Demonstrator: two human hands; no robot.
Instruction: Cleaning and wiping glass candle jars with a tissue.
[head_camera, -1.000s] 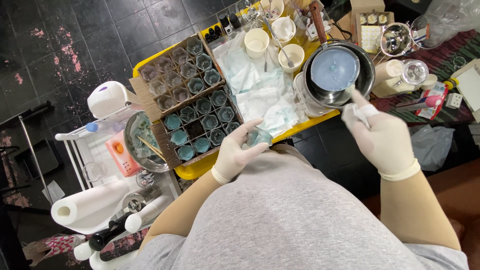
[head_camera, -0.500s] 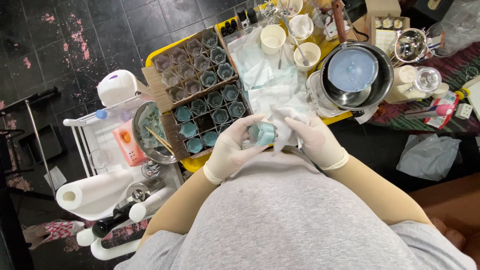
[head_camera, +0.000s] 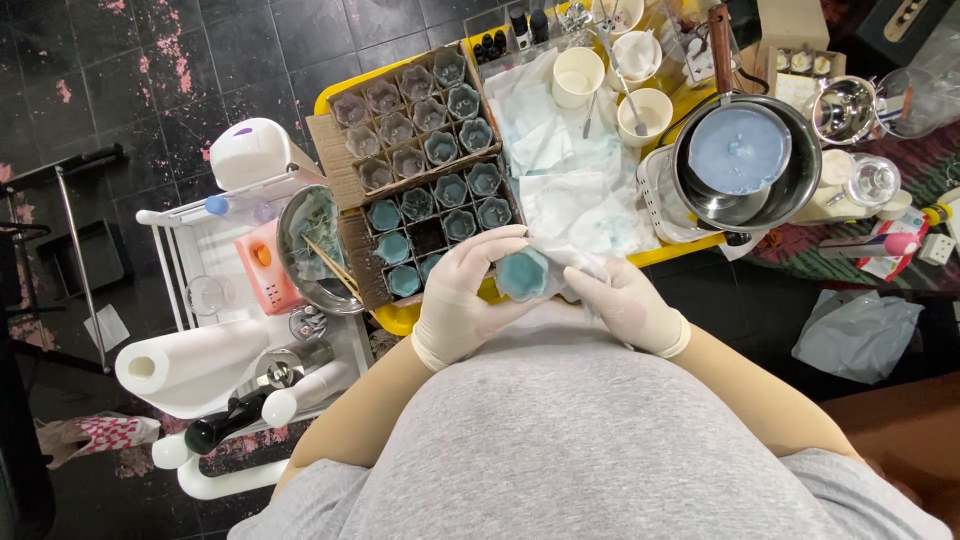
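Holding one teal jar (head_camera: 523, 273), two gloved hands, left hand (head_camera: 458, 300), right hand (head_camera: 622, 305)

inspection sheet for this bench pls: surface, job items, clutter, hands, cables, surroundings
Surface: yellow table, mostly covered; stained white paper sheets across its middle.
Job's things: small teal-filled jar held over the table's near edge; divided cardboard box of jars, some filled teal, some clear.
Clutter: pan of pale blue liquid, white cups, metal bowl with sticks, paper roll on a white side cart.
Hands: left hand and right hand, both gloved, grip the jar; right also holds a wipe.
Cables: nothing seen.
Surroundings: dark tiled floor, grey bag.
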